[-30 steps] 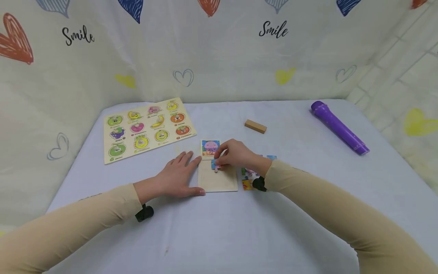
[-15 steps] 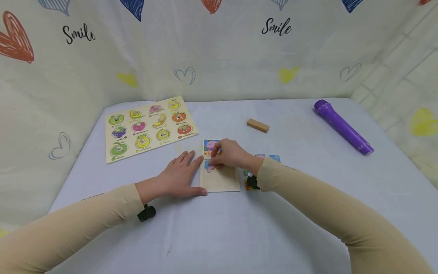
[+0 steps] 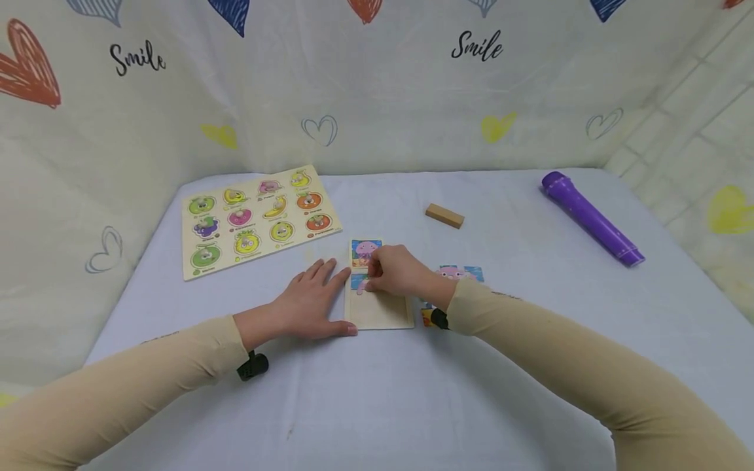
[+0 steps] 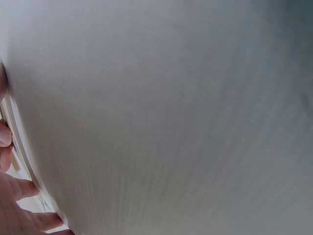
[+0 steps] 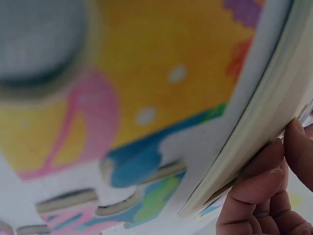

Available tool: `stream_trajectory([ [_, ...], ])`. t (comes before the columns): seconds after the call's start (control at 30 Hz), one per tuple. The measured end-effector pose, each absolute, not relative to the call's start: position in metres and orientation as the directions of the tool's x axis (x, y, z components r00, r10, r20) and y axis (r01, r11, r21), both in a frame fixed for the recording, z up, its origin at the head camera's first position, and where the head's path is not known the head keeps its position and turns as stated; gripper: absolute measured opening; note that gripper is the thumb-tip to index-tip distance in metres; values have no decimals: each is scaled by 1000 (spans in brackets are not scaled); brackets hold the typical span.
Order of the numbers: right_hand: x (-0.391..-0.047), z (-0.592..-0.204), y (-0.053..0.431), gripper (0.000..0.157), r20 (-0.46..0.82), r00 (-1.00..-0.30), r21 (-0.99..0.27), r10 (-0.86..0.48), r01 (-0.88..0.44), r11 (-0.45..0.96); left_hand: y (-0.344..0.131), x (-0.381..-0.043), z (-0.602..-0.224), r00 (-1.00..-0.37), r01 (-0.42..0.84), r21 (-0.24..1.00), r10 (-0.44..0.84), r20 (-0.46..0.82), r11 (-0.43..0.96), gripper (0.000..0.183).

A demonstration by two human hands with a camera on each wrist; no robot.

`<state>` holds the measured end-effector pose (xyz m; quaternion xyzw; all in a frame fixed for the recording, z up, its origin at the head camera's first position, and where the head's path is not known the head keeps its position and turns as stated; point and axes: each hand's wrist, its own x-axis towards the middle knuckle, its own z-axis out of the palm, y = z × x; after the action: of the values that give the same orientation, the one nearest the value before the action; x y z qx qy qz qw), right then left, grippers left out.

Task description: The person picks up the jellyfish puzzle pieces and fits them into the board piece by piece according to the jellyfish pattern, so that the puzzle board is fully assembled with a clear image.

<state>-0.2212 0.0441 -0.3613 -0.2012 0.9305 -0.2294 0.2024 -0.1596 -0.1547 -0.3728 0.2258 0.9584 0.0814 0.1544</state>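
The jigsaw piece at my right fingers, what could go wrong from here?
The jigsaw piece may seat crooked, since the right hand partly covers it. The black right-wrist camera sits close to the other jigsaw pieces and might nudge them. The wooden tray could slip if the left hand at its edge eases off.

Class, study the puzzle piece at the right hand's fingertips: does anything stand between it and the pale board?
Nothing visible does. The right hand holds the puzzle piece at the pale board, left of centre; the left hand rests at its left edge, not between. What lies beneath the right hand is hidden.
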Motion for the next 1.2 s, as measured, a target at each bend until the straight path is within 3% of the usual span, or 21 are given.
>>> stream_trajectory([
  [0.4, -220, -356, 53, 14, -296, -812, -527, -503, -301, 795, -155, -159, -375, -839, 436, 238, 487, -241, 868, 100],
  [0.7, -220, -347, 103, 17, -208, -820, -605, -533, -320, 729, -152, -159, -373, -837, 439, 219, 485, -254, 871, 99],
  [0.9, -225, -342, 151, 21, -118, -872, -568, -474, -333, 753, -151, -160, -371, -836, 439, 209, 483, -261, 874, 100],
  [1.2, -231, -351, 188, 28, -179, -892, -478, -415, -290, 829, -154, -160, -372, -844, 418, 209, 463, -272, 884, 100],
])
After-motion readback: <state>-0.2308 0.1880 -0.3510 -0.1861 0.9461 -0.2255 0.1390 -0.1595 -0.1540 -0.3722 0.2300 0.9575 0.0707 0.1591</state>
